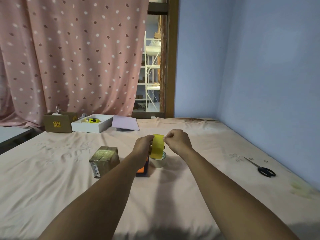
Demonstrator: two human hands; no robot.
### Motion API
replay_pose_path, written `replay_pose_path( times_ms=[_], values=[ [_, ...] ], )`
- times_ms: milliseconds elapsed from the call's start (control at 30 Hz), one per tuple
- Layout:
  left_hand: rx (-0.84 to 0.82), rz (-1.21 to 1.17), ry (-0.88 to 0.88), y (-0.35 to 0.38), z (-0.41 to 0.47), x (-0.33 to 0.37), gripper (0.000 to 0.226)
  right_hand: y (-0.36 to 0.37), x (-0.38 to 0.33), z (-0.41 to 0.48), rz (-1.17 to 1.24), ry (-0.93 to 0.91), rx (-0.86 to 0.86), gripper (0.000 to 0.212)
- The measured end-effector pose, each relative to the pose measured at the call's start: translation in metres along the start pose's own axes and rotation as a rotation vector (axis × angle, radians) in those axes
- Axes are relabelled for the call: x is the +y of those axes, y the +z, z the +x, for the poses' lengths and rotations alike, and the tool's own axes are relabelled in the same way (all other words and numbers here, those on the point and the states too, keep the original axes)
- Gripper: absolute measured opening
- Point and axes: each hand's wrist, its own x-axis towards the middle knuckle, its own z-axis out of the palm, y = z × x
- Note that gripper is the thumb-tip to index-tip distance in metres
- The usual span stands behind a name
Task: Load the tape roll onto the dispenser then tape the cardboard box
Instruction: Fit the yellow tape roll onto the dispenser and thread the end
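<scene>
Above the middle of the table I hold a yellow tape roll point(157, 146) on edge between both hands. My left hand point(142, 146) grips its left side. My right hand point(178, 141) pinches the roll's upper right edge with its fingertips. Under the roll stands a second, pale tape roll point(159, 161). An orange and dark tape dispenser point(142, 169) lies on the cloth, mostly hidden behind my left wrist. A small cardboard box point(104, 159) wrapped in shiny tape sits to the left of my left forearm.
Black scissors point(263, 168) lie at the right near the blue wall. At the back left stand a brown carton point(58, 122), a white tray point(90, 125) holding a yellow tool, and a pink sheet point(125, 123). A spotted pink curtain hangs behind.
</scene>
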Motion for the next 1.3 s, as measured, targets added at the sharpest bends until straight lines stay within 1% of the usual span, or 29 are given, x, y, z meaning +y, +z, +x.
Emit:
replay_pose_path(
  times_ms=[100,200,300,433,500,600,700,800,900,1000,1100,1133,1200,1300],
  values=[
    [-0.135,0.098,0.054,0.000,-0.005,0.000,0.017,-0.005,-0.003,-0.003,-0.111,-0.045,0.054,0.011],
    [-0.232,0.192,0.099,-0.001,-0.003,-0.001,0.026,-0.014,-0.006,-0.001,-0.188,-0.081,0.079,0.011],
    [-0.189,0.178,0.114,0.002,-0.002,0.001,0.021,-0.016,-0.006,0.000,-0.229,-0.159,0.105,0.006],
    [-0.187,0.153,0.116,0.003,0.000,0.002,0.029,-0.012,0.000,0.000,-0.158,-0.212,0.116,0.007],
    [-0.171,0.152,0.098,0.003,0.000,0.002,0.029,-0.009,0.005,0.001,-0.093,-0.219,0.117,0.009],
    [-0.160,0.157,0.089,0.003,-0.002,0.002,0.029,-0.006,0.007,0.002,0.021,-0.206,0.116,0.013],
    [-0.158,0.163,0.100,0.003,-0.002,0.003,0.031,-0.007,0.006,0.003,0.096,-0.196,0.093,0.012],
    [-0.156,0.175,0.102,0.003,-0.005,0.007,0.031,-0.011,0.002,0.001,0.160,-0.172,0.049,0.012],
    [-0.131,0.223,0.124,0.005,-0.004,0.008,0.032,-0.012,-0.001,0.003,0.231,-0.098,-0.032,0.015],
    [-0.105,0.270,0.133,0.004,-0.003,0.002,0.038,-0.013,-0.004,0.005,0.203,-0.042,-0.100,0.017],
    [-0.082,0.275,0.155,0.002,-0.004,-0.003,0.028,-0.014,-0.006,0.003,0.135,-0.074,-0.124,0.031],
    [-0.074,0.278,0.160,0.001,-0.003,-0.004,0.026,-0.013,-0.006,0.003,0.090,-0.097,-0.116,0.031],
    [-0.072,0.297,0.165,0.001,-0.004,-0.004,0.025,-0.010,-0.004,0.004,0.013,-0.132,-0.084,0.021],
    [-0.064,0.315,0.162,0.001,-0.005,-0.005,0.032,-0.008,-0.001,0.007,0.008,-0.149,-0.043,0.017]
  ],
)
